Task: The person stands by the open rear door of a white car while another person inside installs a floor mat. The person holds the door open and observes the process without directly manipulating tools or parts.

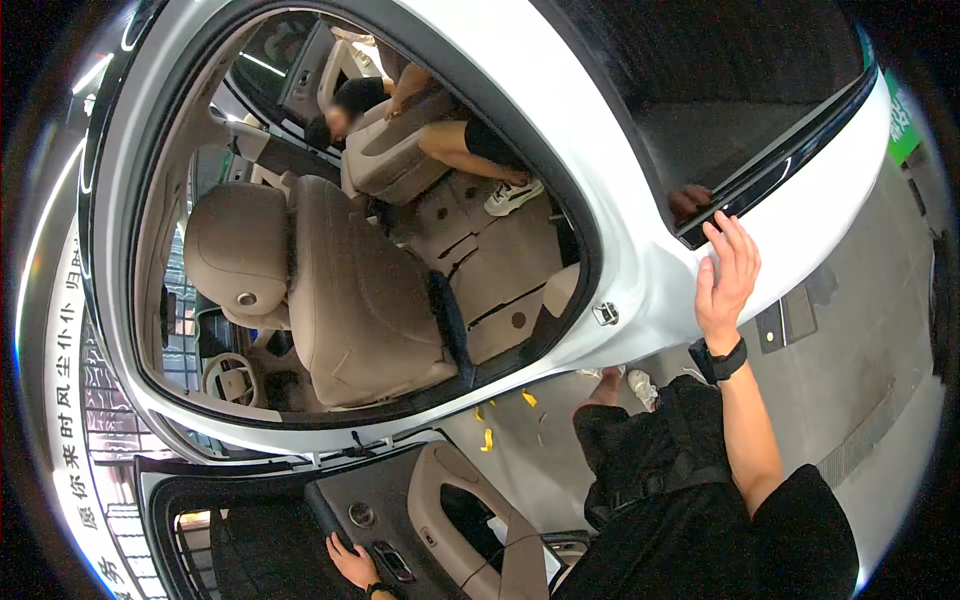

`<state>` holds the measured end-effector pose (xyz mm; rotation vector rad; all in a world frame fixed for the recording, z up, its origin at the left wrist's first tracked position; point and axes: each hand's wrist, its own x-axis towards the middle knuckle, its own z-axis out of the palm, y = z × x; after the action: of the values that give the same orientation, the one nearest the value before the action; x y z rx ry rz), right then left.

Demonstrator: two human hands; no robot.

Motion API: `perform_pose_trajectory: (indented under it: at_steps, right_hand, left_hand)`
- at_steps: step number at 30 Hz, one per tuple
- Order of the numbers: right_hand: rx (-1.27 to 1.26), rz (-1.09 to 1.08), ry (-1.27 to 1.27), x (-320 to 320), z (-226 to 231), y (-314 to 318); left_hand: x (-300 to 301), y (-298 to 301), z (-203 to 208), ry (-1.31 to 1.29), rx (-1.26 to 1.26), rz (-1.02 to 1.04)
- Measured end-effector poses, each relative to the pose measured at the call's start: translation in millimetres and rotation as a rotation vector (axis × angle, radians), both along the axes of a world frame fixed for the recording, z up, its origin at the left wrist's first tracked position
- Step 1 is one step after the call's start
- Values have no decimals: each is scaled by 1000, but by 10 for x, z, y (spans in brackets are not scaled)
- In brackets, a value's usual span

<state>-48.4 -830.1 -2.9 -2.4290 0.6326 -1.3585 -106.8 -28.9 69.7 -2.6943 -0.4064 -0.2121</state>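
Note:
My right hand (728, 275) rests with its fingers stretched out on the white car body (640, 230), the fingertips at the black trim under the dark rear side window (740, 90). Fingers apart, my left hand (350, 562) lies on the inner panel of the open car door (335, 495), close to the door handle recess (393, 562). Neither hand holds anything. Between them is the door opening, with a beige front seat (360, 290) inside and a metal door latch striker (605, 314) on the pillar.
Another person sits or crouches inside the car, a white shoe (513, 197) on the beige floor (500, 260). A steering wheel (232, 380) shows beyond the front seat. Yellow strips (487, 439) lie on the grey ground (520, 420). A green panel (902, 125) stands at the far right.

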Motion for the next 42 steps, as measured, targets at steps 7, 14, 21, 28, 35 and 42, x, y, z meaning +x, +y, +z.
perform_pose_trajectory:
  at_steps: [7,14,21,28,35,42]
  right_hand:
    - [-4,0,-17,1,-1,-3]
    - [-15,10,1,-6,-29,-33]
    - [-21,37,-1,-18,-51,-13]
    - [81,132,69,-118,54,3]
    - [64,103,12,-397,-30,-833]
    - [311,-325,-66,-590,-527,-2335]
  left_hand:
    - [6,48,-21,-18,-32,-56]
    - [-19,80,-62,-52,-55,-88]
    - [-31,67,46,-20,-143,-94]
    - [-74,331,10,52,-187,-90]
    - [-15,454,20,45,-259,-89]
    - [88,408,-29,-3,-309,-107]
